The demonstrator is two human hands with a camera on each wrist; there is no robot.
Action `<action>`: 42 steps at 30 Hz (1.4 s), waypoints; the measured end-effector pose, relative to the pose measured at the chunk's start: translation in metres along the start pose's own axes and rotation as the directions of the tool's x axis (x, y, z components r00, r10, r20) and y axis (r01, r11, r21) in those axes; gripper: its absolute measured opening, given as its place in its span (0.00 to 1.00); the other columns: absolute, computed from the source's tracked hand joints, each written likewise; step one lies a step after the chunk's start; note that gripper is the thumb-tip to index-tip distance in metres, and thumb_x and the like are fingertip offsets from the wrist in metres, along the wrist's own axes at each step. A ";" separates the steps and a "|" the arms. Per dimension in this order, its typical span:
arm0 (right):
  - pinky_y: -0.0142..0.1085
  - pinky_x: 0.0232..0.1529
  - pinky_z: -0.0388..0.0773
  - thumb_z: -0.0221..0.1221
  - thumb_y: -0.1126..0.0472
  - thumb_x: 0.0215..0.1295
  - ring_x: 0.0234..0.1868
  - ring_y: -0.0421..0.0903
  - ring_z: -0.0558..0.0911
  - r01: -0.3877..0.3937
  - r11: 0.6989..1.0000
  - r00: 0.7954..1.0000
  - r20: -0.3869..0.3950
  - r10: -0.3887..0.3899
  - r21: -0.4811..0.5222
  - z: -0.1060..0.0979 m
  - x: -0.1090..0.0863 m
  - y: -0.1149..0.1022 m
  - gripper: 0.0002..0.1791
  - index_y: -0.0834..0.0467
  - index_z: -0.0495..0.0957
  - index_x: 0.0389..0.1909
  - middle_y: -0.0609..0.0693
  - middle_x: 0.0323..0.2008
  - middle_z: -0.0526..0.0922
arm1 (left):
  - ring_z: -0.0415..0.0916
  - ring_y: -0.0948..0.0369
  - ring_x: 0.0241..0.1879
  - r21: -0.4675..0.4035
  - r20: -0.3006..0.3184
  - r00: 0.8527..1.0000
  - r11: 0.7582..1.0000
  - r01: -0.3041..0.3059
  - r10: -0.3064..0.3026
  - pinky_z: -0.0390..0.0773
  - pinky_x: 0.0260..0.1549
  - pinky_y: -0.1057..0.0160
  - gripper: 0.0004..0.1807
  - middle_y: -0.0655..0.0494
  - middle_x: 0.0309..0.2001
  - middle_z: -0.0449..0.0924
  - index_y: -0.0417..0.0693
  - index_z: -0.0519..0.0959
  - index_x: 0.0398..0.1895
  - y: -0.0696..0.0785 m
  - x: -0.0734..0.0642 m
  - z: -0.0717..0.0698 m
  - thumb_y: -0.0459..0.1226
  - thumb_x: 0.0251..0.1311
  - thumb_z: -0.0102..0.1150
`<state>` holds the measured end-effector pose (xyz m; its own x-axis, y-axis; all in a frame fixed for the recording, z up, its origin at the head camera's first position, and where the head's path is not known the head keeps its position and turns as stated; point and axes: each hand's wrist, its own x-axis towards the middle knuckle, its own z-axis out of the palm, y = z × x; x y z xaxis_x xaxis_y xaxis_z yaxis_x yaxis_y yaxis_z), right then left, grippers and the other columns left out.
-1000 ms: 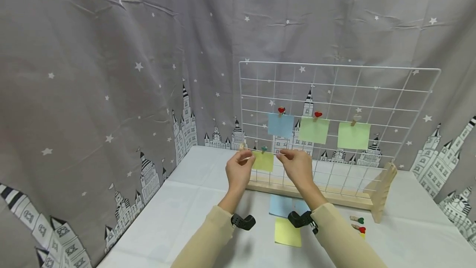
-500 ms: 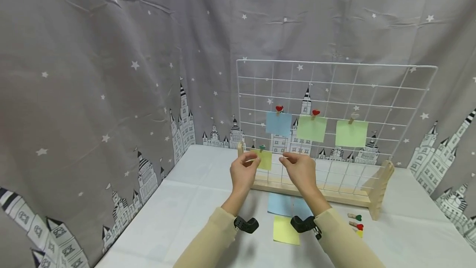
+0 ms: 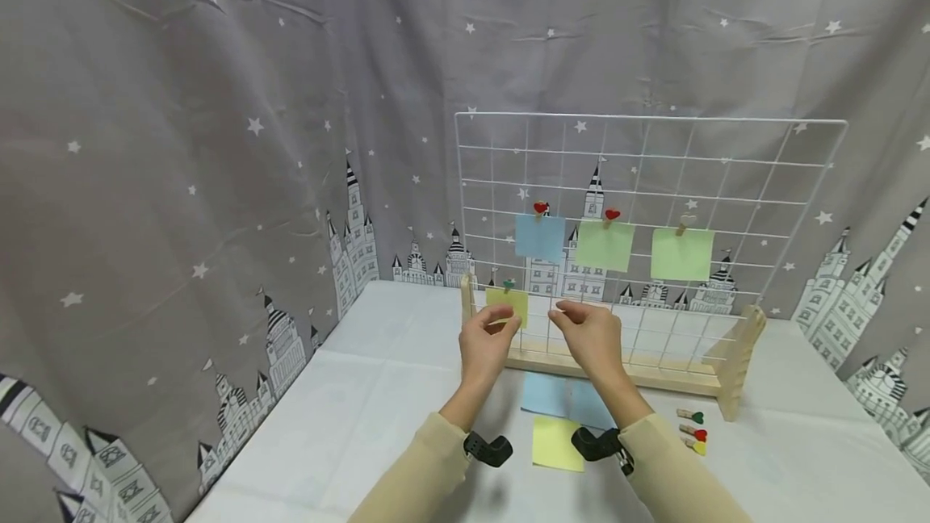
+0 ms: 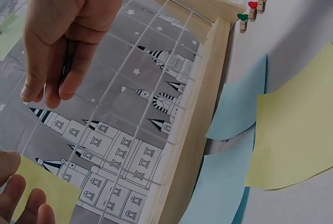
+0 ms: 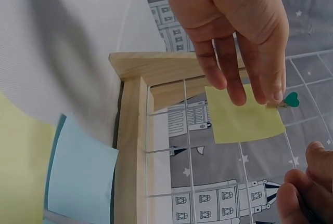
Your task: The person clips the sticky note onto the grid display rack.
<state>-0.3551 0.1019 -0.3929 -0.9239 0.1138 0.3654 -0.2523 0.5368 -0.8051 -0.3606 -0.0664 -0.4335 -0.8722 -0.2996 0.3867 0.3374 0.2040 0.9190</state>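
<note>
Currently both grips loose: left grip (image 3: 483, 349) has its fingers relaxed and slightly parted, pinching nothing; right grip (image 3: 592, 341) much the same, just right of it with a gap between. Yellow note (image 3: 505, 299) hangs on the wire grid (image 3: 647, 116), right behind the left grip's fingertips. They overlap its lower part in the head view, can't tell if they touch. Green heart clip (image 3: 509, 284) sits on that note's top edge, just above the left grip.

Blue note (image 3: 540, 238) hangs above the gap between the grips, first green note (image 3: 605, 246) above the right grip, second green note (image 3: 682, 254) up and further right. All three clipped at the top.

Wooden base (image 3: 654, 378) runs low behind both grips. On the table (image 3: 327, 442) below them: two blue sheets (image 3: 545, 394), then a yellow sheet (image 3: 558, 444) nearer the person, between the wrists. Three loose clips (image 3: 700, 434) lie right of the right forearm: green, red and yellow hearts. Grey curtain (image 3: 218, 103) behind everything
</note>
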 end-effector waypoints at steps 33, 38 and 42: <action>0.36 0.38 0.83 0.67 0.52 0.68 0.46 0.55 0.89 -0.083 0.996 0.996 -0.026 0.084 0.032 -0.018 -0.020 0.026 0.18 0.58 0.87 0.53 0.58 0.45 0.91 | 0.86 0.58 0.40 -0.021 0.049 0.998 0.999 0.048 -0.047 0.84 0.41 0.66 0.11 0.51 0.44 0.89 0.44 0.87 0.44 -0.011 -0.026 0.001 0.35 0.58 0.73; 0.32 0.35 0.80 0.67 0.52 0.68 0.46 0.54 0.89 -0.099 0.994 0.995 -0.027 0.100 0.045 -0.019 -0.022 0.026 0.19 0.58 0.87 0.54 0.58 0.46 0.91 | 0.86 0.57 0.40 -0.016 0.042 0.997 0.998 0.058 -0.057 0.83 0.41 0.66 0.11 0.51 0.44 0.89 0.44 0.87 0.44 -0.012 -0.027 -0.001 0.35 0.58 0.73; 0.32 0.35 0.79 0.67 0.52 0.68 0.46 0.55 0.88 -0.098 0.994 0.994 -0.040 0.100 0.044 -0.020 -0.023 0.026 0.18 0.58 0.87 0.53 0.58 0.46 0.91 | 0.86 0.57 0.39 -0.027 0.048 0.997 0.997 0.067 -0.065 0.83 0.39 0.68 0.12 0.51 0.44 0.89 0.42 0.87 0.44 -0.013 -0.027 -0.003 0.35 0.57 0.74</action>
<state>-0.3348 0.1295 -0.4126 -0.9321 0.2005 0.3017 -0.1728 0.4859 -0.8568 -0.3407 -0.0635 -0.4551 -0.9083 -0.2673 0.3217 0.2878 0.1587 0.9445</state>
